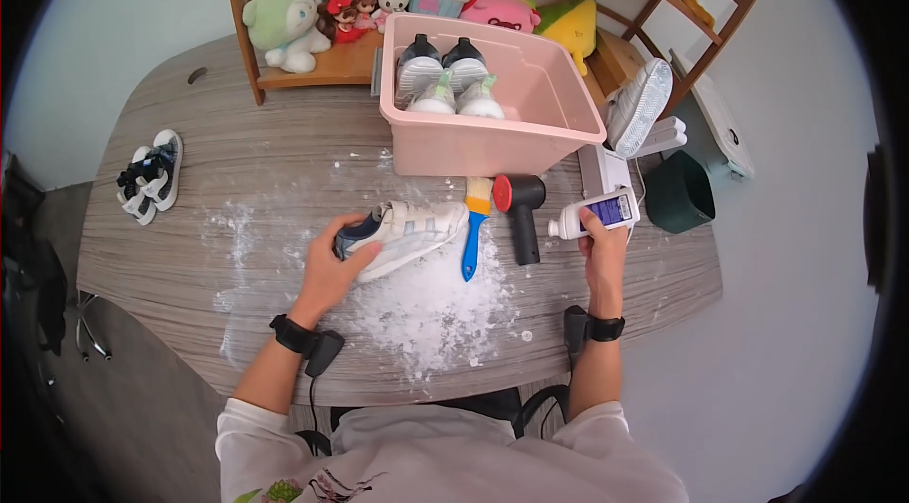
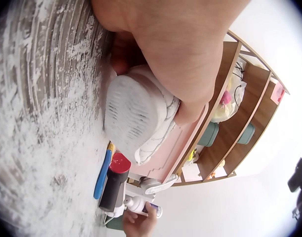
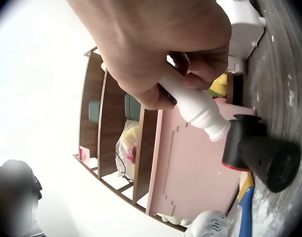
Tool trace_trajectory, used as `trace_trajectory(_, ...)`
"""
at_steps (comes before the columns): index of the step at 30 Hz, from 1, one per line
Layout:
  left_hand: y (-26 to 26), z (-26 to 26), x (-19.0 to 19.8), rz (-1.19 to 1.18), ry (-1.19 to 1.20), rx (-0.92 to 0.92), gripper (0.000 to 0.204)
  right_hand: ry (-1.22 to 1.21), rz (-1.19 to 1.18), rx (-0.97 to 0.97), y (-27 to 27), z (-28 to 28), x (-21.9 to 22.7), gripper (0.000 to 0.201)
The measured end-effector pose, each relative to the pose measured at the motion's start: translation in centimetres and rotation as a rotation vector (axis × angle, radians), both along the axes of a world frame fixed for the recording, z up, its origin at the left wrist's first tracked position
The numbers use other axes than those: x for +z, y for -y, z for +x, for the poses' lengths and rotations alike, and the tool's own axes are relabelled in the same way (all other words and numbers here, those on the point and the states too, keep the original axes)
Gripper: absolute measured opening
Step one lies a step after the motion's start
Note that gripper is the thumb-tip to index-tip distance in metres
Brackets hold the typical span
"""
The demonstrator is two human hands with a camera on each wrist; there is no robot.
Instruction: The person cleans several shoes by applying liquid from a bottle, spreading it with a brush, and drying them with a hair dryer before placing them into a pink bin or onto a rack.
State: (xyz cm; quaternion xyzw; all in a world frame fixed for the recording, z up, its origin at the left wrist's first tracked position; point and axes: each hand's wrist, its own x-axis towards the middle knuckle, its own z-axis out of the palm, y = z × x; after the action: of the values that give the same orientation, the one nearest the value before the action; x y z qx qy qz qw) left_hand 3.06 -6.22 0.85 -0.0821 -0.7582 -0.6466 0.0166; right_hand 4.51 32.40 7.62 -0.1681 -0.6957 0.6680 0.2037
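My left hand (image 1: 331,266) grips a white sneaker (image 1: 412,230) by its heel, thumb on the near side. The toe points right, and in the left wrist view the white-dusted sole (image 2: 131,113) faces the camera. White powder (image 1: 426,318) is spread over the table below the shoe. In my right hand (image 1: 603,252) is a white plastic bottle (image 1: 592,213) with a purple label, tipped sideways. Its narrow nozzle (image 3: 217,129) points left. Between the hands lie a blue-handled brush (image 1: 473,233) with pale bristles and a black handheld device (image 1: 521,214) with a red round end.
A pink bin (image 1: 483,148) behind the hands holds two pairs of shoes. Small dark sneakers (image 1: 151,176) sit at the table's left. At right, a white shoe (image 1: 639,105) is propped on a white stand, beside a dark green bin (image 1: 679,190). Plush toys fill the wooden shelf (image 1: 322,62).
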Motion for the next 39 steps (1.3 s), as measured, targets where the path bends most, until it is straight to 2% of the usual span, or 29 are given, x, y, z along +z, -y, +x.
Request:
trace_trajectory(2,0.0,0.0,0.1,0.005,-0.002,-0.006,0.05,-0.018,-0.021,0.01,0.7,-0.6,-0.1,0.019)
trace_trajectory(4,0.1,-0.1,0.0,0.012,-0.009,-0.016,0.05,-0.148,-0.082,0.124,2.2,-1.5,0.0,0.027)
trace_trajectory(5,0.1,-0.1,0.1,0.022,-0.017,-0.027,0.05,-0.185,-0.132,0.117,3.5,-1.9,0.0,0.034)
trace_trajectory(10,0.2,0.0,0.3,0.004,-0.023,-0.043,0.051,-0.128,-0.241,0.26,6.4,-2.2,-1.5,0.04)
trace_trajectory(12,0.1,0.0,0.2,0.013,-0.018,-0.048,0.052,-0.196,-0.389,0.405,7.0,-1.9,-2.1,0.041)
trace_trajectory(13,0.0,0.1,0.6,0.001,-0.012,-0.038,0.051,-0.203,-0.446,0.412,7.0,-1.8,-2.3,0.039)
trace_trajectory(17,0.0,-0.1,0.3,-0.023,-0.021,-0.029,0.05,-0.226,-0.424,0.423,7.2,-1.8,-3.2,0.039)
trace_trajectory(20,0.0,-0.1,0.5,-0.024,-0.031,-0.039,0.05,-0.211,-0.429,0.346,7.9,-1.7,-3.4,0.036)
trace_trajectory(22,0.0,-0.1,0.5,-0.026,-0.031,-0.041,0.05,-0.129,-0.319,0.304,8.3,-1.6,-3.6,0.034)
trace_trajectory(26,-0.2,-0.1,0.6,-0.031,-0.044,-0.032,0.049,-0.121,-0.258,0.303,8.3,-1.3,-3.4,0.033)
trace_trajectory(29,-0.1,0.0,0.8,-0.053,0.007,-0.025,0.049,-0.159,-0.2,0.289,9.0,-0.8,-3.3,0.036)
trace_trajectory(35,0.0,-0.2,0.1,-0.107,-0.039,0.025,0.048,-0.25,-0.104,0.375,9.9,0.2,-4.1,0.053)
trace_trajectory(37,-0.1,-0.1,0.3,-0.093,-0.03,0.028,0.047,-0.289,0.084,0.372,9.7,0.1,-4.7,0.06)
trace_trajectory(39,0.0,-0.1,0.3,-0.078,-0.022,0.032,0.045,-0.264,-0.007,0.343,10.1,0.5,-4.0,0.062)
